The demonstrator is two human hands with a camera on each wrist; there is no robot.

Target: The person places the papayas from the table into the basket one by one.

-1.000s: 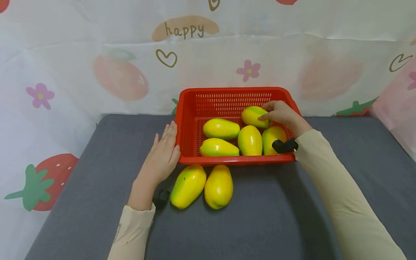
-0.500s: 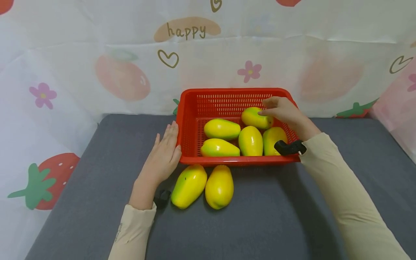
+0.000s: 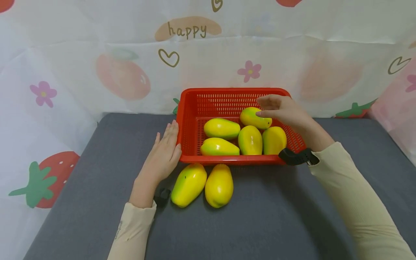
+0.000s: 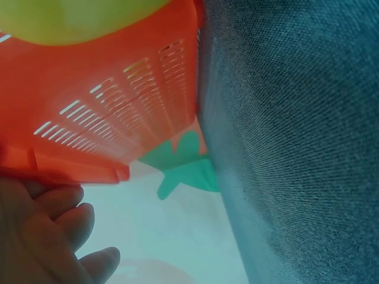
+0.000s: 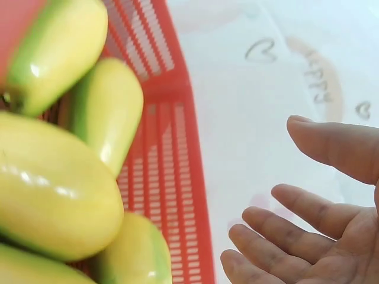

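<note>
A red plastic basket (image 3: 211, 159) with slotted walls holds several yellow-green mangoes, lying at different angles. My left hand (image 3: 160, 155) rests against the basket's left side with straight fingers; the left wrist view has its fingers (image 4: 74, 222) by the red rim. Over the back right of the basket hovers my right hand (image 3: 287, 112), fingers spread, nothing held. It is nearest the back right mango (image 3: 253, 117), partly covering it in the head view. In the right wrist view a gap separates the fingers (image 5: 284, 231) from the mangoes (image 5: 53, 183).
Two more mangoes, a left one (image 3: 189, 186) and a right one (image 3: 219, 186), lie on the grey cloth (image 3: 260, 220) in front of the basket. A printed white curtain (image 3: 208, 61) hangs close behind it.
My right hand has let go of the back right mango, then risen and drawn back to the right with its fingers opening. My left hand stays at the basket's side.
</note>
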